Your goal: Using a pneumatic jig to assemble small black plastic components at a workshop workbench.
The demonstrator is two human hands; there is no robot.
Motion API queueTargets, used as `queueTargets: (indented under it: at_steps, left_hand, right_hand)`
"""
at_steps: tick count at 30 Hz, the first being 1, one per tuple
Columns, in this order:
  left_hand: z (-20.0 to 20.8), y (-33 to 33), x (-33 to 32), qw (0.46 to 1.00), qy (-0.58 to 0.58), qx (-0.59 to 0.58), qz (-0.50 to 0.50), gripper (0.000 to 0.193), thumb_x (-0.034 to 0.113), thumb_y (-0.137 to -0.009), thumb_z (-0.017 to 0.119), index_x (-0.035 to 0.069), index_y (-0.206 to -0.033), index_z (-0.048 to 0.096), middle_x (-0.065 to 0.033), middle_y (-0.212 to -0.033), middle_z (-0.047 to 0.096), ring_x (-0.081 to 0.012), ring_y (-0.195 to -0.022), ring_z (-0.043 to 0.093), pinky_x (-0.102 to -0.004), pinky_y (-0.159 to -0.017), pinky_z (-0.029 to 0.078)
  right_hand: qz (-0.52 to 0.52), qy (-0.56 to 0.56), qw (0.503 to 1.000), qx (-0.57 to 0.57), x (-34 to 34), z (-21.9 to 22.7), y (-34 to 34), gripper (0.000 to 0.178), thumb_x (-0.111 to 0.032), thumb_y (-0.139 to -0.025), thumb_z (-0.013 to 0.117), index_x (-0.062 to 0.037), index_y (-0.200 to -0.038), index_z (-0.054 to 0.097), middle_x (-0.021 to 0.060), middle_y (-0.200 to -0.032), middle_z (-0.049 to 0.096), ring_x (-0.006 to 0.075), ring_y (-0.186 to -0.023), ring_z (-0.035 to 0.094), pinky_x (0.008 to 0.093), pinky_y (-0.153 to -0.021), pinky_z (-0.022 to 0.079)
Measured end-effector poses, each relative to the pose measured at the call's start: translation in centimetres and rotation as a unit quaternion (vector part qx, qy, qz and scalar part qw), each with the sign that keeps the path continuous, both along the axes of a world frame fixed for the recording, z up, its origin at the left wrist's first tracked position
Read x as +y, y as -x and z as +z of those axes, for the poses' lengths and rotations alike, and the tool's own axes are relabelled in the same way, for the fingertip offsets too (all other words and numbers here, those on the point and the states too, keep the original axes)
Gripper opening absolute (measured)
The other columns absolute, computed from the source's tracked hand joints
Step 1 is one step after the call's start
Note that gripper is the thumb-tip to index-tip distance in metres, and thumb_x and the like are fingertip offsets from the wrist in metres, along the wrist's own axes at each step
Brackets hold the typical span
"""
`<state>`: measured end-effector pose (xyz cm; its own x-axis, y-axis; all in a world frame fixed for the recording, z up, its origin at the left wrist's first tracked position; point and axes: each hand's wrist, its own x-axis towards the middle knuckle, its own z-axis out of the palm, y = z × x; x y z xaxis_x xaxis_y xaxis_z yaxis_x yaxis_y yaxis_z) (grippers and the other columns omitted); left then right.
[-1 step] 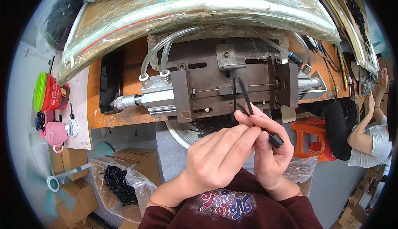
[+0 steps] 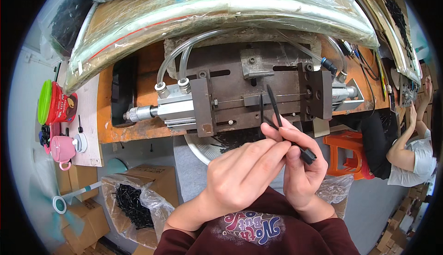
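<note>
In front of the metal fixture (image 2: 226, 100) on the bench, my two hands meet with the fingers closed together. My right hand (image 2: 304, 172) grips a slim black rod-shaped piece (image 2: 273, 102), its pointed end up over the fixture and its thicker, blocky end at the palm. Pinched at my left hand's (image 2: 242, 174) fingertips is a second thin black rod (image 2: 261, 109), standing nearly upright beside the first. The fingers hide where the pieces meet or cross. Below the fixture, a white basket (image 2: 197, 150) of black pieces sits partly behind my left hand.
Clear air hoses (image 2: 171, 59) arch from the fixture's cylinders. A plastic-wrapped board (image 2: 221, 13) spans the back. On the left are a dark phone-like slab (image 2: 123, 89), a pink cup (image 2: 62, 148) and a carton of black pieces (image 2: 134, 204). An orange stool (image 2: 346, 151) and another person (image 2: 410, 158) are right.
The thin black rod at my left fingertips has dropped slightly. Both hands stay almost in the same place.
</note>
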<state>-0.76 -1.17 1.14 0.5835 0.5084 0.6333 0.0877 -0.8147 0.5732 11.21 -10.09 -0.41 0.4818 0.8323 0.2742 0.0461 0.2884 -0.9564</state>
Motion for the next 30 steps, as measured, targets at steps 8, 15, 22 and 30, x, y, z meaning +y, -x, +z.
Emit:
queueTargets:
  at_steps: [8,15,22,30]
  left_hand:
    - [-0.8,0.6,0.9,0.994,-0.012,0.102,0.038,0.030,-0.001,-0.069,0.080,-0.001,-0.098,0.071,-0.0169,-0.124,0.068,-0.0273,-0.089,0.071,-0.0346,-0.078,0.059]
    - [-0.4,-0.4,1.7,0.978,-0.085,0.187,0.041,0.028,0.007,-0.076,0.078,-0.001,-0.101,0.070,-0.0158,-0.127,0.068,-0.0221,-0.077,0.071,-0.0310,-0.072,0.057]
    - [0.1,-0.2,1.8,0.975,-0.059,0.212,0.039,0.028,0.008,-0.076,0.079,0.002,-0.102,0.070,-0.0139,-0.128,0.068,-0.0198,-0.069,0.069,-0.0294,-0.065,0.055]
    - [-0.7,0.1,2.0,0.985,-0.045,0.166,0.028,0.026,0.007,-0.074,0.080,0.003,-0.098,0.072,-0.0133,-0.124,0.070,-0.0201,-0.070,0.070,-0.0290,-0.064,0.055]
  right_hand:
    - [-0.100,-0.001,0.973,-0.206,-0.9,0.2,-2.9,0.031,-0.015,-0.102,0.057,0.0090,-0.121,0.061,0.0284,-0.131,0.059,0.0320,-0.112,0.067,0.0412,-0.099,0.053]
    - [-0.075,-0.033,0.981,-0.176,-1.2,0.5,-2.6,0.084,-0.059,-0.099,0.048,0.0132,-0.141,0.042,0.0330,-0.145,0.045,0.0392,-0.130,0.055,0.0444,-0.111,0.042]
    - [-0.012,-0.088,0.979,-0.184,-1.0,0.5,-4.0,0.068,-0.021,-0.094,0.069,0.0070,-0.146,0.036,0.0346,-0.147,0.041,0.0425,-0.129,0.056,0.0427,-0.105,0.049]
    - [-0.067,0.047,0.896,-0.436,-0.3,2.7,-3.6,0.026,0.003,-0.071,0.081,0.0024,-0.095,0.071,0.0229,-0.127,0.064,0.0341,-0.105,0.069,0.0397,-0.085,0.058]
